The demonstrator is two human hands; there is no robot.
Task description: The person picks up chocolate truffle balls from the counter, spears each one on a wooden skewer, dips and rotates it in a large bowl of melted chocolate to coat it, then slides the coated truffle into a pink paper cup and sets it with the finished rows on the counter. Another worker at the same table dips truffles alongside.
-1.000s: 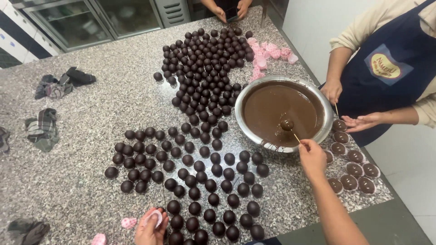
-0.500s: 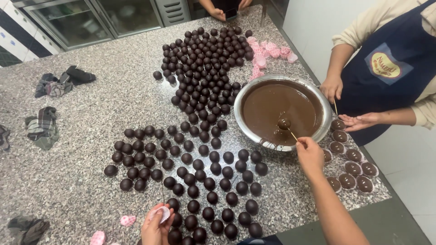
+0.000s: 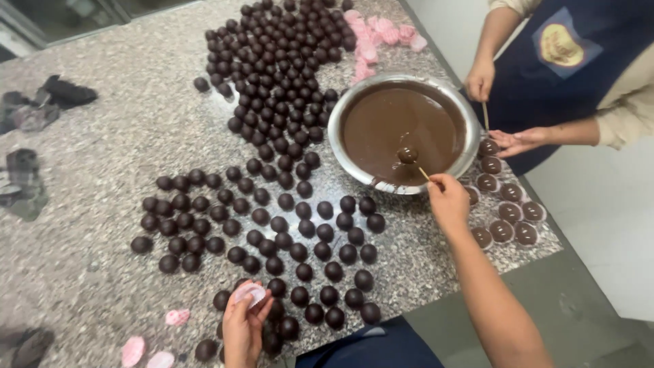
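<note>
Little has shifted since the earlier frames: our right hand (image 3: 448,201) still pinches the thin wooden skewer (image 3: 424,174), and the chocolate ball (image 3: 407,155) on its tip sits a touch lower in the melted chocolate, while our left hand (image 3: 243,327) has stayed near the bench's near edge with the pink paper cup (image 3: 249,294). We cannot see much of that cup, since our fingers (image 3: 262,305) are clamped round it, and the bottom of the frame cuts off the wrist. Our right fingers are closed on the skewer, whose held end is hidden under them. A co-worker at the far right is cut off at the chest; only a dark blue apron with a round yellow badge (image 3: 560,45) and two hands show, one of them holding another thin stick (image 3: 486,116). Dark crumpled shapes (image 3: 41,102) at the left edge are too blurred to name. Loose pink paper cups (image 3: 381,34) lie in a heap beyond the round steel bowl (image 3: 470,146), and a few more (image 3: 153,347) lie flat near our left hand. The dipped ball is glossy, brown and half sunk near the bowl's near side. Matt dark chocolate balls (image 3: 272,136) cover the speckled grey stone bench (image 3: 102,204), and coated pieces in dark cups (image 3: 507,215) sit just right of the bowl.
</note>
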